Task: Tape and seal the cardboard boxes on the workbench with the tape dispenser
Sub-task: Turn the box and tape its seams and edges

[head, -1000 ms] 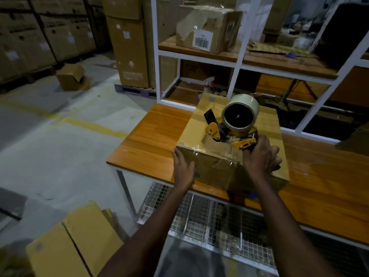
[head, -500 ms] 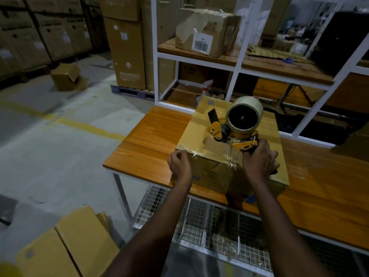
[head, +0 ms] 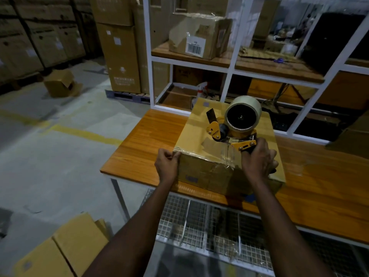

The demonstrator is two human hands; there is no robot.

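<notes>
Right now the wooden workbench fills the middle of my view, with its left end and front edge toward me. Behind its far edge stands a white shelf rack, and a taped carton with a barcode label sits on the rack's upper board. Under the bench top there is a wire mesh shelf. On the floor to my lower left lies a stack of flattened cardboard.

The cardboard box sits on the left part of the workbench, with its near face close to the front edge. The tape dispenser stands on top of the box near its front top edge, its pale tape roll raised toward the far side.

My right hand is wrapped tight round the dispenser's handle at the box's near top edge. My left hand has its fingers curled against the box's near left top corner, gripping it. A strip of clear tape runs from the dispenser over the front top edge and down onto the near face.
</notes>
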